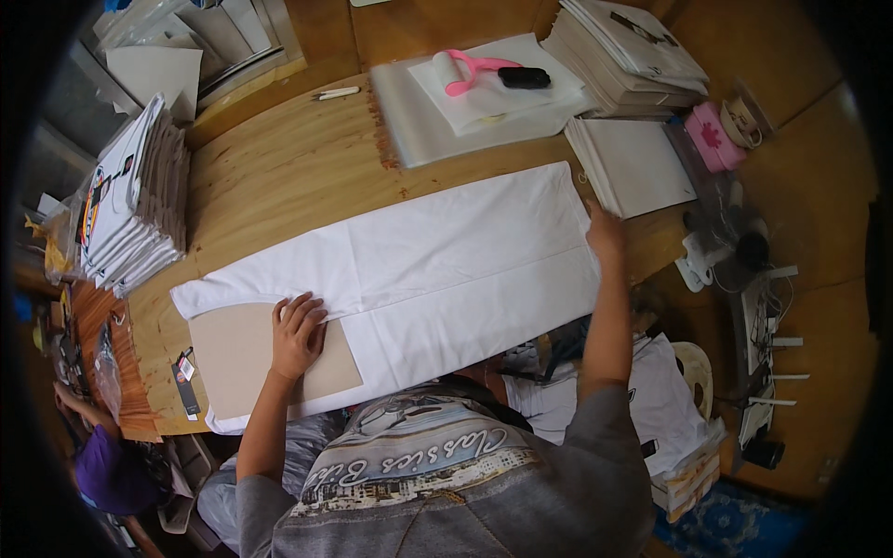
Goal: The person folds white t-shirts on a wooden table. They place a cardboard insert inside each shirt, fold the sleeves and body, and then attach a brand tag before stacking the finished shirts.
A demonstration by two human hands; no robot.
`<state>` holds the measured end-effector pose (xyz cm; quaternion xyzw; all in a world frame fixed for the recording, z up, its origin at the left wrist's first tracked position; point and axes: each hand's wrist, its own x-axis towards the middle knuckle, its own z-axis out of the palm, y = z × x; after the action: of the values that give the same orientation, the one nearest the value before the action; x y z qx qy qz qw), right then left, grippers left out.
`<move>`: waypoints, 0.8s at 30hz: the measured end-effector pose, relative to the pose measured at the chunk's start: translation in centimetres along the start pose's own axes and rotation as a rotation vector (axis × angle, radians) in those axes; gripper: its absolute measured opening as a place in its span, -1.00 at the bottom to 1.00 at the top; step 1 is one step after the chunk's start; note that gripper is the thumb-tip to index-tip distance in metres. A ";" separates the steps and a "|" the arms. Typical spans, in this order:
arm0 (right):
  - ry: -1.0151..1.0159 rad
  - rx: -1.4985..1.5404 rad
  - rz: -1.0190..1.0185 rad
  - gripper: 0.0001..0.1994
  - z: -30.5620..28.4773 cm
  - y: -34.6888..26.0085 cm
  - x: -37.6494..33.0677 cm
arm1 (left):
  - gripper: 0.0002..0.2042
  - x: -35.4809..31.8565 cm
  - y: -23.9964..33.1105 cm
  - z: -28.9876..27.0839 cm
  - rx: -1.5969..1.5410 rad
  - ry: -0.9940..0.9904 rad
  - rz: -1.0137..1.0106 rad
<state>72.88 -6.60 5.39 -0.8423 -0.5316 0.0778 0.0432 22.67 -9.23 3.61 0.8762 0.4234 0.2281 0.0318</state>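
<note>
A white shirt (pixel 446 251) lies lengthwise across the table, its side folded inward into a long strip. At its left end a flat beige board (pixel 233 349) rests on the cloth, with white fabric curving along its edges. My left hand (pixel 299 333) presses down with fingers spread, across the board's edge and the fold beside it. Nothing is held in it. My right hand (pixel 605 232) is at the shirt's far right edge, fingers partly bent. Whether it grips the cloth cannot be made out.
Folded white shirts (pixel 135 205) are stacked at left, near black tags (pixel 186 386). Clear plastic sleeves (pixel 400 116) lie at the back under a pink-handled roller (pixel 456 74) and a black object (pixel 524 77). Boards (pixel 637 167) and a pink box (pixel 714 137) stand right. Another person (pixel 116 470) is lower left.
</note>
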 end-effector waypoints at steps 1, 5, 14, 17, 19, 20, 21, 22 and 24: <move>0.088 -0.220 0.013 -0.42 -0.2 -2.2 -0.2 | -0.80 -0.1 0.0 -0.1 0.003 0.002 0.006; 0.304 0.150 -0.692 -0.45 4.8 -8.9 0.0 | -0.80 -0.3 -0.1 -0.1 -0.014 0.009 0.032; 0.373 0.038 -0.305 -0.39 6.1 -11.7 1.4 | -0.78 -0.6 -0.8 0.0 -0.060 0.065 0.057; 0.048 0.067 -0.813 -0.35 8.5 -19.4 -7.0 | -0.78 -0.8 -1.0 0.1 -0.074 0.072 0.058; 0.134 0.052 -0.681 -0.37 9.7 -17.7 -5.1 | -0.76 -0.9 -1.0 -0.3 -0.100 0.064 0.045; 0.147 0.088 -0.470 -0.41 8.7 -15.0 -2.8 | -0.74 -1.1 -1.0 -0.4 -0.114 0.058 0.036; 0.218 0.114 -0.301 -0.44 7.9 -11.1 -0.5 | -0.73 -1.1 -0.9 -0.4 -0.124 0.066 0.033; 0.329 0.096 -0.176 -0.46 8.1 -5.5 1.8 | -0.71 -0.8 -1.0 -0.1 -0.142 0.076 0.044; 0.388 -0.020 0.043 -0.50 6.6 -3.1 2.6 | -0.65 -1.1 -1.5 0.3 -0.135 0.087 0.023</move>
<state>70.06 -3.01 -0.88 -0.8531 -0.4959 -0.0903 0.1350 21.17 -9.05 2.58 0.8661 0.3979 0.2945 0.0698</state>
